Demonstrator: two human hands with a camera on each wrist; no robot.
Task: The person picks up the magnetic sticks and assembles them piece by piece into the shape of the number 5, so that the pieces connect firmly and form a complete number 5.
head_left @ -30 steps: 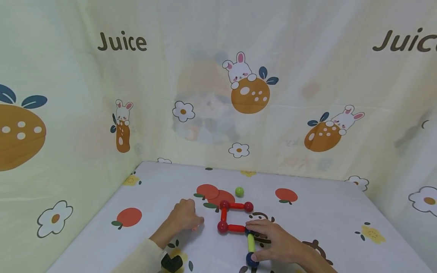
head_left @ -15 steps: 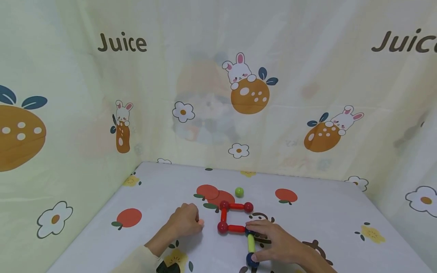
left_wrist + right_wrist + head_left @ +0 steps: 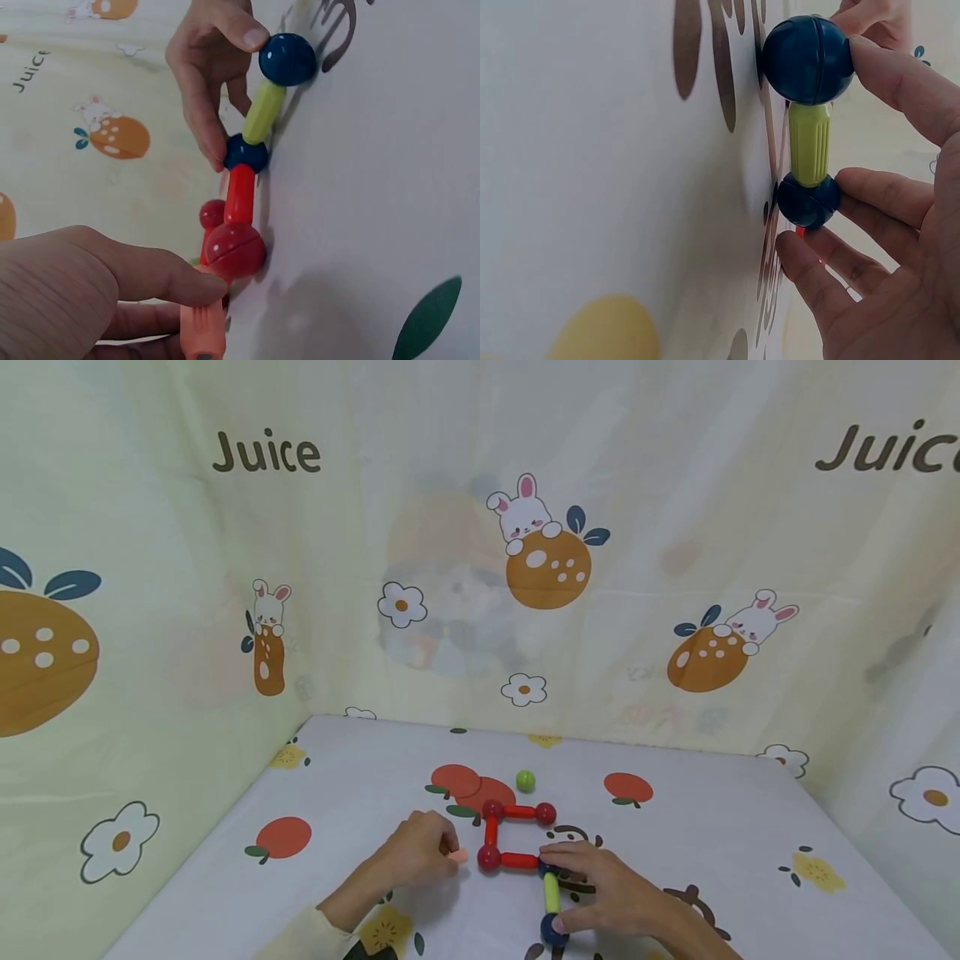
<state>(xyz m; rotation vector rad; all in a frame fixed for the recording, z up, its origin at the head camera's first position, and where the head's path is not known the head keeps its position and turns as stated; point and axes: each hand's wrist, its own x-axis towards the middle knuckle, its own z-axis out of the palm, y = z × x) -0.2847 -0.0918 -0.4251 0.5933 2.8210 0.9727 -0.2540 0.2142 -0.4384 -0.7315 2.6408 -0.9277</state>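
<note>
My left hand (image 3: pixel 420 849) pinches a salmon-pink magnetic rod (image 3: pixel 458 855) between thumb and fingers. The rod's tip points at the near-left red ball (image 3: pixel 489 857), a small gap from it in the head view. Red rods (image 3: pixel 519 861) and red balls form a three-sided shape on the table, joined to a far blue ball (image 3: pixel 246 154). From there a yellow-green rod (image 3: pixel 552 893) runs to a near blue ball (image 3: pixel 807 60). Across these two blue balls my right hand (image 3: pixel 611 889) holds the piece, thumb on the near one and fingers at the far one.
A loose light green ball (image 3: pixel 526 780) lies behind the red shape. The tabletop cloth (image 3: pixel 712 827) carries printed fruit and flowers. Patterned curtains (image 3: pixel 337 543) hang along the back and both sides.
My left hand has turned and moved slightly right, bringing the salmon-pink rod closer to the near-left red ball; more of the rod shows. The right hand and the joined pieces stay put.
</note>
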